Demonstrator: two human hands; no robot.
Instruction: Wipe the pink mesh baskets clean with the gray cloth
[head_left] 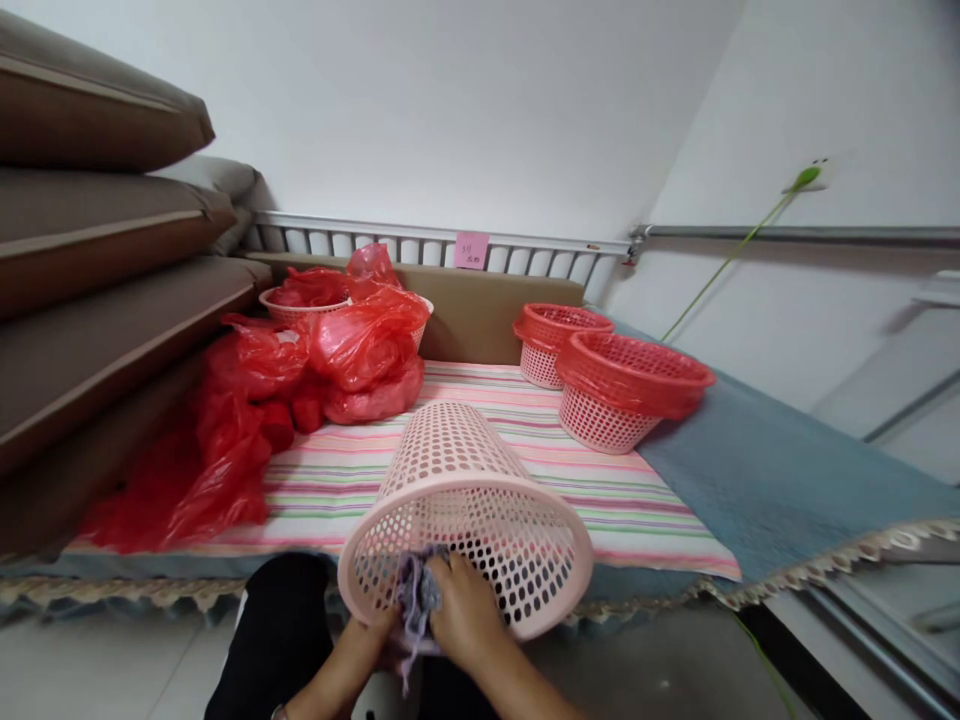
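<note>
A pale pink perforated plastic basket (pixel 457 485) lies tipped on its side, its mouth facing me at the bed's front edge. My left hand (pixel 379 635) grips the lower left of its rim; some of those fingers are hidden below the rim. Inside the mouth, my right hand (pixel 461 605) is closed on a grey-purple cloth (pixel 417 590) pressed against the inner wall. A frayed end of the cloth hangs over the rim between my hands.
Two pink baskets lined with red bags (pixel 634 370) stand at the right on the striped sheet (pixel 322 490). Red plastic bags (pixel 367 340) heap at the left, beside stacked brown cushions (pixel 112 330). A metal rail (pixel 420 235) runs along the wall behind.
</note>
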